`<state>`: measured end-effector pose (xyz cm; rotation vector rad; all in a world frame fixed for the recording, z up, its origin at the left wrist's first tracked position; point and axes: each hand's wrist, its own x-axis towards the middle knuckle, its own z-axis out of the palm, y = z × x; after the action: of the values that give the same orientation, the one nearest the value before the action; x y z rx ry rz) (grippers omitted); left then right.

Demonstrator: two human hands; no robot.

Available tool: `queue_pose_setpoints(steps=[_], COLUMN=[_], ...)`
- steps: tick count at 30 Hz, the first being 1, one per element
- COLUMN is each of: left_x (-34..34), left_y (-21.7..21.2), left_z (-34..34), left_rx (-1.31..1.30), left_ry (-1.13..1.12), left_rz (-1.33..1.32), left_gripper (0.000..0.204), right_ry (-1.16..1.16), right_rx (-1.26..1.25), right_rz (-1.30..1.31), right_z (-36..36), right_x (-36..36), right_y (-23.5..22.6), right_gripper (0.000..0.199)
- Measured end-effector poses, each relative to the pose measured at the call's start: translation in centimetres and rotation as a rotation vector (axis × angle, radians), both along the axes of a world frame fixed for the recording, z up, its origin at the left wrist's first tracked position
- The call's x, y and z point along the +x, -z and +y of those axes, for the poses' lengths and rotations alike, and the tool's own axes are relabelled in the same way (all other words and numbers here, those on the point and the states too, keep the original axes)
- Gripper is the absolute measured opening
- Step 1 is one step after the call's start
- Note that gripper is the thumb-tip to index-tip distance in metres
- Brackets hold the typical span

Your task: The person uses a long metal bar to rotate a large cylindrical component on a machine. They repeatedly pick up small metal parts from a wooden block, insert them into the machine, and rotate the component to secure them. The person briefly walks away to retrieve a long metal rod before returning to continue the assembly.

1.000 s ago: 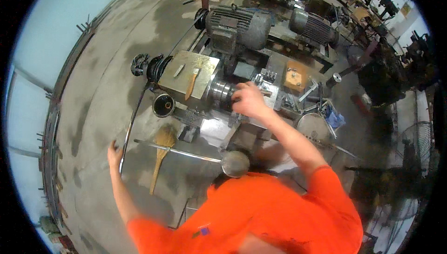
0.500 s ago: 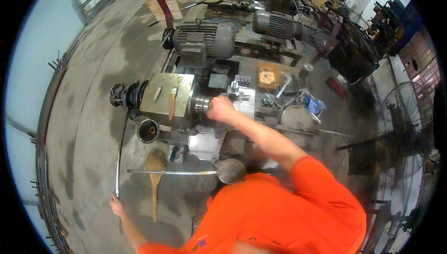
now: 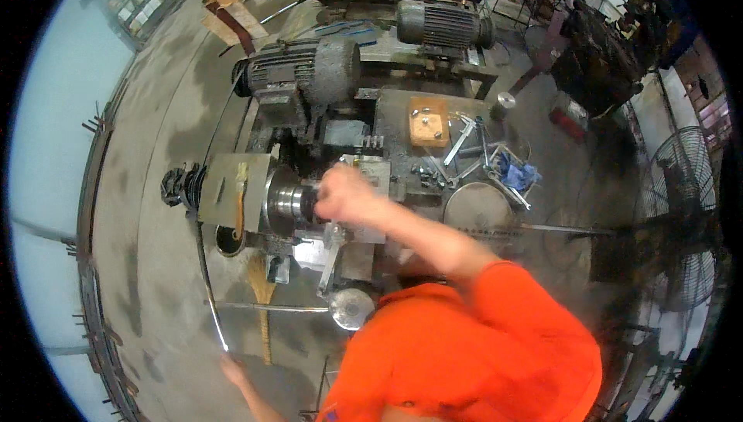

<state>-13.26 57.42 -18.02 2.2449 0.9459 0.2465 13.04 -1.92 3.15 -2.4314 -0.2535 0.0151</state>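
My right hand [image 3: 346, 192] is closed in a fist at the right end of a shiny ringed metal cylinder [image 3: 289, 204], which sits in the round chuck of a lathe. What its fingers hold, if anything, is hidden. Down at the left, my left hand [image 3: 233, 369], a little blurred, is closed at the lower end of a long metal lever [image 3: 211, 298]. That lever slopes up beside the lathe's headstock [image 3: 220, 213]. A brush [image 3: 241, 204] with a wooden handle lies on top of the headstock.
A broom [image 3: 265, 306] lies on the floor under a horizontal rod with a round metal disc [image 3: 352, 310]. To the right are a wooden box [image 3: 428, 116], calipers [image 3: 460, 140], a blue rag [image 3: 517, 171] and a round plate [image 3: 478, 209]. Behind stands a large motor [image 3: 302, 70]; a fan [image 3: 681, 182] is far right.
The view has shifted, with the lathe now lower and further left. My left hand and the lever's lower end have moved right and down. My right hand stays by the cylinder.
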Motion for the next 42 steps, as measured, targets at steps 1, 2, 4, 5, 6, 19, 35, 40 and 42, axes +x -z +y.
queue_pose_setpoints(steps=[1, 2, 4, 5, 6, 19, 35, 40, 42], left_x=[0.6, 0.4, -0.7, -0.6, -0.6, -4.3, -0.8, -1.9, -3.3], left_y=[-2.3, -4.7, -4.5, -4.7, -4.8, -9.8, -13.5, -14.0, -14.2], left_z=[-3.2, -6.1, -7.5, -8.2, -8.7, -10.5, -18.1, -16.5, -14.6], left_rx=[-0.036, -0.064, 0.16, 0.272, 0.386, 0.002, -0.082, -0.058, -0.063], left_ry=[0.012, 0.002, 0.038, 0.081, 0.119, -0.019, 0.041, 0.122, 0.125], left_rz=[0.005, 0.004, -0.071, -0.054, -0.038, 0.401, 0.346, 0.321, 0.284], left_gripper=[0.042, 0.039, 0.038, 0.039, 0.039, 0.044, 0.04, 0.037, 0.037], right_ry=[0.013, 0.005, 0.263, 0.428, 0.404, 0.22, -0.129, 0.086, 0.266], right_rx=[0.084, 0.178, 0.09, -0.051, -0.212, -0.622, -0.659, -0.53, -0.293], right_rz=[-0.09, -0.186, 0.124, 0.249, 0.048, 0.252, 0.425, 0.43, 0.376], right_z=[-3.9, -7.8, -16.2, -20.5, -24.0, -30.3, -30.9, -31.6, -29.9], right_x=[0.3, 1.1, 3.5, 5.2, 6.0, 13.8, 14.0, 13.8, 12.3], right_y=[1.1, 2.3, 5.7, 8.5, 11.3, 20.1, 22.9, 21.3, 17.1], right_gripper=[0.027, 0.027, 0.024, 0.026, 0.027, 0.026, 0.032, 0.033, 0.031])
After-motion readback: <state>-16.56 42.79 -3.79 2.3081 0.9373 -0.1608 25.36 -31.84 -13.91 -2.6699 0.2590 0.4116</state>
